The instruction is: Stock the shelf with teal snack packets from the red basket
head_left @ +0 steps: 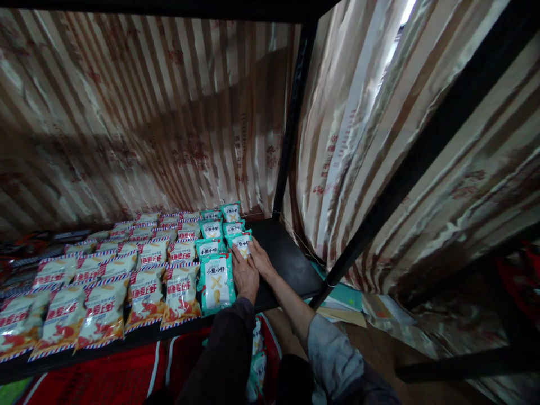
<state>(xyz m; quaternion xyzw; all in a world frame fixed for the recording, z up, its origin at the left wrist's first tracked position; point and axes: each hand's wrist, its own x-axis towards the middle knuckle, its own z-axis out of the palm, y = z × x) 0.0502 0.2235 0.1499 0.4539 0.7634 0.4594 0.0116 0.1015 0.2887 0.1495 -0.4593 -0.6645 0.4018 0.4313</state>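
Both of my hands are at a small teal-and-white snack bag (242, 241) near the right end of the dark shelf (291, 261). My left hand (246, 277) grips its lower left side, fingers pointing away from me. From the right, my right hand (260, 259) presses along its other edge. Behind it in the same column stand matching bags (232, 212). A larger-looking teal bag (216, 281) leans at the front of the column to the left, beside my left hand.
Rows of white-and-orange snack bags (145, 289) fill the shelf leftward. Below, a red bag or box (274, 337) holds more teal packets. Black posts (295, 118) frame the shelf, with striped curtains (169, 112) behind. Papers and a teal folder (343, 296) lie low at the right.
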